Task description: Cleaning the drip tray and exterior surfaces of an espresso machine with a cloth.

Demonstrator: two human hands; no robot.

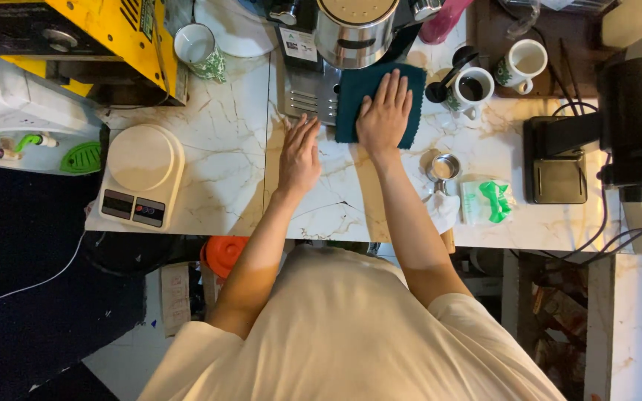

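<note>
My right hand (385,113) lies flat, fingers spread, on a dark teal cloth (352,96) that sits on the white marble counter (224,171) and overlaps the metal drip tray (307,95) of a coffee machine. My left hand (299,156) rests flat and empty on the bare counter just left of the cloth, fingers together and pointing away from me. Neither hand grips anything.
A steel coffee machine (354,26) stands at the back. A white kitchen scale (139,174) sits at left, and a patterned cup (200,50) behind it. To the right are a cup of coffee (473,90), an empty cup (523,63), a small metal pitcher (443,169), a green-and-white packet (487,202) and a black grinder (629,122).
</note>
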